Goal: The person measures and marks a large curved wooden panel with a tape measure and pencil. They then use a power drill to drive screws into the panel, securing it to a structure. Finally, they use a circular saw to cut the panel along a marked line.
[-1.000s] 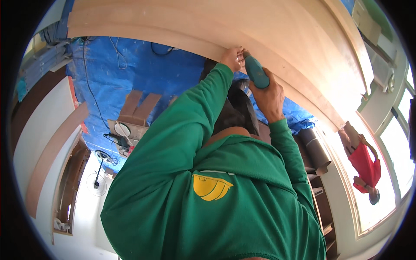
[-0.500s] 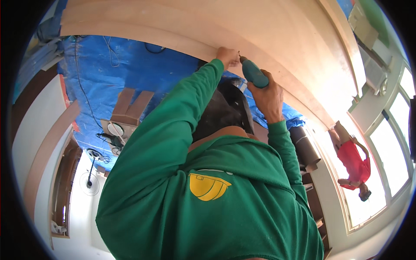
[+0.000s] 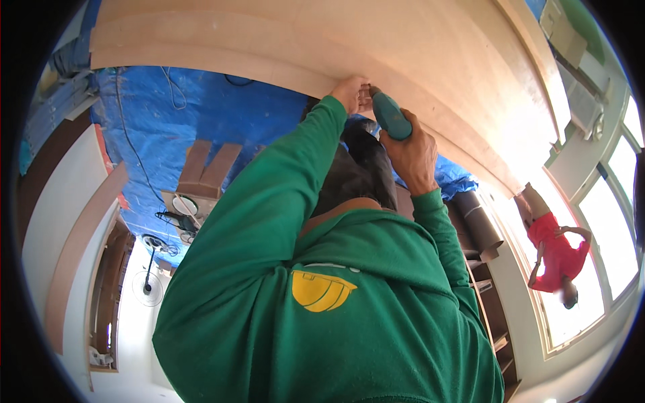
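Firmly, the worker's right hand (image 3: 411, 156) wraps a teal drill (image 3: 391, 115) at one o'clock, its nose beside the left hand (image 3: 349, 94); whether those fingers pinch anything, I can't tell. Wood panel (image 3: 302, 40) spans twelve, blue tarp (image 3: 208, 101) ten.

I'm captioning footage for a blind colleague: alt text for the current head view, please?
The wearer's right hand holds a teal handheld tool, its tip beside the left hand near the edge of a pale wooden panel. Green sleeves cover both arms; blue sheeting lies below, and another person in red is at right.
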Tool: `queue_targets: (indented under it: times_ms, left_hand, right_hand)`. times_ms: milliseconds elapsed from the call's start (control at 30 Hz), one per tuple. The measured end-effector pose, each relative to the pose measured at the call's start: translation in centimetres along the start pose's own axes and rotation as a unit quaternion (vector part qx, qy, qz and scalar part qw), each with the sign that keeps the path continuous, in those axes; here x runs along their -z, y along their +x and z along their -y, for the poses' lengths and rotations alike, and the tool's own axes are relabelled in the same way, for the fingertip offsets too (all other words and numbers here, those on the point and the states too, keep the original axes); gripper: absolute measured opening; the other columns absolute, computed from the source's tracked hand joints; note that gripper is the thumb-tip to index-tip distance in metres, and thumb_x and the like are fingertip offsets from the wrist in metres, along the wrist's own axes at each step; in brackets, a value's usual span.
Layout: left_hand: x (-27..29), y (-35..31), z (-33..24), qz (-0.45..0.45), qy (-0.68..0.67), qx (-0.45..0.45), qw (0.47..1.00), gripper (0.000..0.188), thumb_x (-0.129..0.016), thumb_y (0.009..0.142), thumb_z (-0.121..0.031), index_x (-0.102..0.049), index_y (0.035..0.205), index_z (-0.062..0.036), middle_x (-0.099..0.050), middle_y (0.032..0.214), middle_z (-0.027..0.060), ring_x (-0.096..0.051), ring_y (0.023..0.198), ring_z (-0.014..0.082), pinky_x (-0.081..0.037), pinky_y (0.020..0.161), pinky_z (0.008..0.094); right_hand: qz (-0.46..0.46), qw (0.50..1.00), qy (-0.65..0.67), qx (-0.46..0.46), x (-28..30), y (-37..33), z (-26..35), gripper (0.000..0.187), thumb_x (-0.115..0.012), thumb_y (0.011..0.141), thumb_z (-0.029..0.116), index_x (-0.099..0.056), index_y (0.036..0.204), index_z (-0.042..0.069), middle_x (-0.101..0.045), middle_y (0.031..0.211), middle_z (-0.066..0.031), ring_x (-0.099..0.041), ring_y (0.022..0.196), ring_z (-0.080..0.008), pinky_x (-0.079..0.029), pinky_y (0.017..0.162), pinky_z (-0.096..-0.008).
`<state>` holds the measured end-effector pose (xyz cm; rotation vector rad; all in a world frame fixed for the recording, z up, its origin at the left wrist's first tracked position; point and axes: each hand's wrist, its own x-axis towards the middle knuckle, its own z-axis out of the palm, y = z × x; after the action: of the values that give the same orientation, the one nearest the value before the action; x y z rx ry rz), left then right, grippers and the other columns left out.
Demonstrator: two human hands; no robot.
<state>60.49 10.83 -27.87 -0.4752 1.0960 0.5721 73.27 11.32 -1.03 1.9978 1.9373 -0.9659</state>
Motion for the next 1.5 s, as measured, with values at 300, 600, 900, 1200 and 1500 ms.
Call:
queue_targets:
  times_ms: [300, 600, 900, 1200, 1500]
  left_hand:
    - [11.2, -10.1, -14.0, -0.440, 0.632, -0.436, 0.467, 0.131, -0.093, 0.082, -0.067, -0.028, 0.177, -0.0050, -0.028, 0.178, 0.0393, -0.023, 0.165, 0.0649, -0.024, 0.131, 0.0756]
    - [14.0, -7.9, -16.2, -0.447, 0.611, -0.329, 0.565, 0.161, -0.097, 0.073, -0.074, -0.002, 0.183, -0.0059, 0.006, 0.181, 0.0455, 0.004, 0.165, 0.0727, -0.016, 0.134, 0.0764]
    - [13.0, -8.8, -16.6, -0.441, 0.608, -0.293, 0.592, 0.160, -0.097, 0.076, -0.070, 0.003, 0.183, -0.0072, 0.011, 0.184, 0.0414, 0.009, 0.166, 0.0705, -0.014, 0.135, 0.0757]
    - [13.0, -8.8, -16.6, -0.438, 0.608, -0.286, 0.597, 0.161, -0.097, 0.076, -0.071, 0.005, 0.183, -0.0068, 0.013, 0.184, 0.0411, 0.011, 0.166, 0.0698, -0.013, 0.136, 0.0755]
    - [13.4, -8.3, -16.7, -0.435, 0.613, -0.292, 0.591, 0.161, -0.097, 0.077, -0.071, 0.006, 0.182, -0.0049, 0.013, 0.182, 0.0441, 0.012, 0.165, 0.0719, -0.012, 0.134, 0.0782]
  right_hand:
    - [0.011, 1.000, 0.006, -0.015, 0.6, 0.6, 0.2, 0.067, -0.088, 0.085, 0.035, -0.072, 0.145, 0.011, -0.082, 0.110, -0.0263, -0.079, 0.104, -0.0483, -0.061, 0.089, -0.0562]
    - [0.022, 0.999, -0.007, -0.031, 1.0, 0.7, 1.5, 0.067, -0.087, 0.085, 0.033, -0.072, 0.145, 0.010, -0.082, 0.107, -0.0274, -0.079, 0.102, -0.0485, -0.061, 0.089, -0.0559]
    - [0.018, 0.999, -0.007, -0.035, 0.9, 1.0, 1.6, 0.065, -0.087, 0.085, 0.034, -0.073, 0.144, 0.010, -0.083, 0.108, -0.0275, -0.079, 0.103, -0.0490, -0.062, 0.089, -0.0556]
    - [0.002, 1.000, -0.013, -0.020, 0.6, 1.1, 1.9, 0.066, -0.088, 0.085, 0.035, -0.073, 0.144, 0.010, -0.082, 0.109, -0.0277, -0.079, 0.103, -0.0486, -0.062, 0.089, -0.0559]
    - [0.018, 0.999, -0.001, -0.038, 1.3, 2.3, 2.0, 0.061, -0.088, 0.085, 0.032, -0.076, 0.141, 0.011, -0.083, 0.108, -0.0275, -0.079, 0.105, -0.0482, -0.062, 0.092, -0.0557]
